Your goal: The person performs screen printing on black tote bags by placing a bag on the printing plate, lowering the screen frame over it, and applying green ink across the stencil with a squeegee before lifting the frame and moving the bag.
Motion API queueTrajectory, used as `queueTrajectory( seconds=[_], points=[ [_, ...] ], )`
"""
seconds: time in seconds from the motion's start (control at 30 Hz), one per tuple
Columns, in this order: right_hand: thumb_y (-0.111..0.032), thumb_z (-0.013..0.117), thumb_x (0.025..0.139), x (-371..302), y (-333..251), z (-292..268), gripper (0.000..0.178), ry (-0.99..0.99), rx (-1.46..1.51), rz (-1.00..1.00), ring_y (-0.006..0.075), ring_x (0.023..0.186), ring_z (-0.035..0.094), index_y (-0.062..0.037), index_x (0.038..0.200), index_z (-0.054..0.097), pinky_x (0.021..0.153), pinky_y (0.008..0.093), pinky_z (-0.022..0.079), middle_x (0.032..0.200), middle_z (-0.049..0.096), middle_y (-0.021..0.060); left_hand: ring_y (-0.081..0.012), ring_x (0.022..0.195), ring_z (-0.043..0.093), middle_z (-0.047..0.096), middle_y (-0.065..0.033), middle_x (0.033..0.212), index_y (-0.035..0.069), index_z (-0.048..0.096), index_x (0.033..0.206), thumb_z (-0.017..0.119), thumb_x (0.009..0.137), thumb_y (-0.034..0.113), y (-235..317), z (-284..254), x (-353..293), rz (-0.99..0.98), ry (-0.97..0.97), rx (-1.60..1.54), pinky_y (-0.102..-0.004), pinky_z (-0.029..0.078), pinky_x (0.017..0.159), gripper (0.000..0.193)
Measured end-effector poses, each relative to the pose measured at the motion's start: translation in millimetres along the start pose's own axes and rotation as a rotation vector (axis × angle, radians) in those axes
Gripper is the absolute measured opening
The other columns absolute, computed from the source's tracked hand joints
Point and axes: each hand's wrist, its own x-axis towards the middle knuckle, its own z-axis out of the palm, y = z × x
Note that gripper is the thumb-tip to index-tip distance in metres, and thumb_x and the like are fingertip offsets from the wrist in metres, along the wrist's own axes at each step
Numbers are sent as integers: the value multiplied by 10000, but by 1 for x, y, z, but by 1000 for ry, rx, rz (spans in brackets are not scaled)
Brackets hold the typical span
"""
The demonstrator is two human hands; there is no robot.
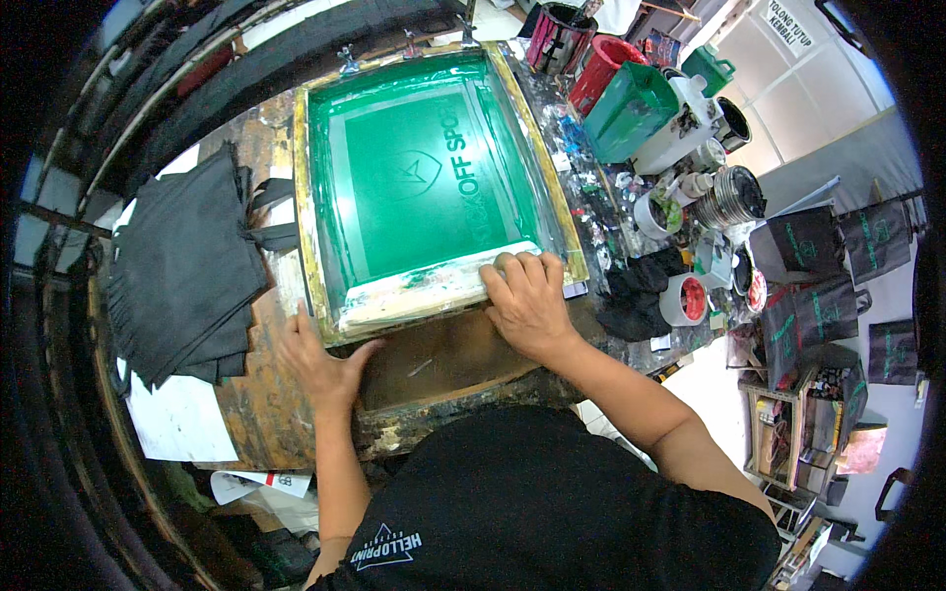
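A screen printing frame [304, 212] with a green mesh [379, 187] lies on the worktable, its mesh bearing a shield outline and lettering. My right hand [527, 303] has its fingers curled over the near edge of the frame, toward its right corner. Beside the near left corner is my left hand [323, 357], thumb spread away from the fingers and nothing in its grasp. Some dark fabric straps [276, 212] stick out from under the frame's left side. They lead toward a fanned stack of black fabric bags [187, 266].
Paint-stained tubs, a green container [631, 110], a red bucket [603, 74] and a roll of tape [731, 197] crowd the table's right side. A black cloth [636, 295] lies near the right corner. Clamps [348, 59] hold the far edge. Printed black bags [813, 315] hang at right.
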Motion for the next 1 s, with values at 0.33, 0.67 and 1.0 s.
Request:
queueTrajectory(
  seconds=[0.33, 0.67, 1.0],
  points=[
    [-499, 808, 798, 33, 0, -52, 621, -62, 112, 15, 303, 1067, 554, -72, 1209, 624, 981, 508, 349, 1136, 602, 119, -307, 1285, 540, 591, -103, 1371, 31, 624, 1386, 1010, 551, 244, -31, 14, -16, -282, 2, -380, -458, 431, 1094, 945],
    [-664, 704, 863, 168, 32, -137, 568, 581, -115, -138, 268, 785, 623, -98, 856, 664, 815, 441, 369, 791, 645, 97, -239, 1265, 555, 609, -168, 1338, -16, 336, 1600, 820, 937, 320, 53, -48, 115, 6, 564, -873, -431, 439, 1100, 886],
    [-709, 425, 1025, 232, 45, -195, 730, 329, 19, -82, 251, 707, 600, -51, 800, 648, 844, 459, 437, 724, 635, 112, -491, 1230, 533, 536, -340, 1308, -122, 451, 1447, 778, 921, 414, -7, 29, 41, -298, -178, 142, -555, 428, 1070, 818]
  ],
)
